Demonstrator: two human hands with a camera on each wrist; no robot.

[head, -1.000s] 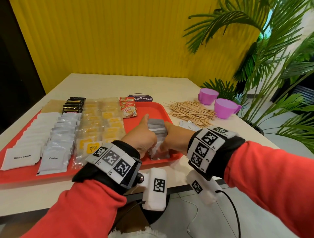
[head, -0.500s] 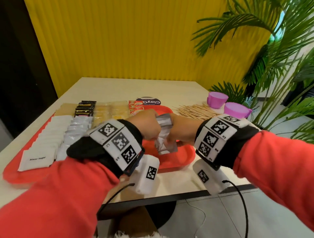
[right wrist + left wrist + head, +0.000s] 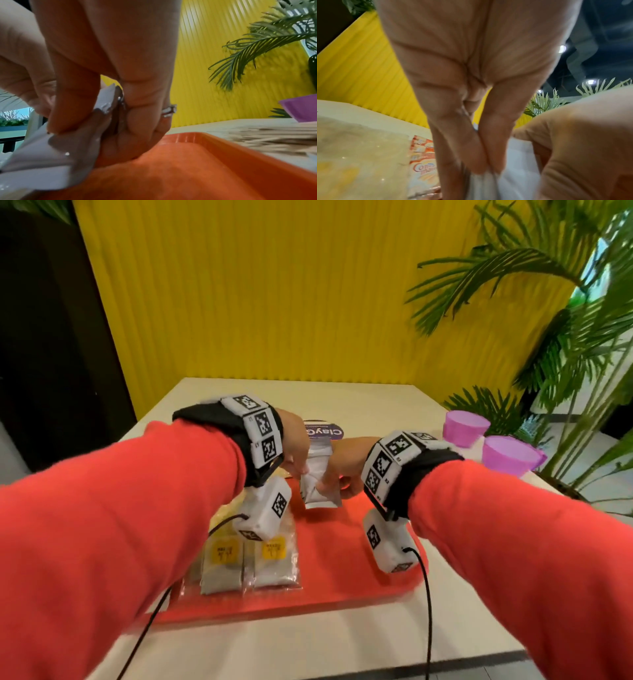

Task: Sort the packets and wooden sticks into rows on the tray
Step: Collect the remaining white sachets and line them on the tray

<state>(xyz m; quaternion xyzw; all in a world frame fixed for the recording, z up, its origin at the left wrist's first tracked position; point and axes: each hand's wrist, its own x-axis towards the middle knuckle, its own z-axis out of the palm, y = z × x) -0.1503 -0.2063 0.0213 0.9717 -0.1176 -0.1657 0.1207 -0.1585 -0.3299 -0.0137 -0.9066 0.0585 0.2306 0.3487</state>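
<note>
We hold a stack of silver-white packets (image 3: pixel 319 478) above the red tray (image 3: pixel 346 559), our left hand (image 3: pixel 295 444) and right hand (image 3: pixel 346 465) both pinching it with curled fingers (image 3: pixel 75 102). Wooden sticks (image 3: pixel 267 138) lie on the table (image 3: pixel 308 642) beside the tray.

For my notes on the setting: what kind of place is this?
Probably a café or office pantry corner: a red tray of drink packets, two purple cups on a pale table, with a yellow wall and palms behind.
</note>
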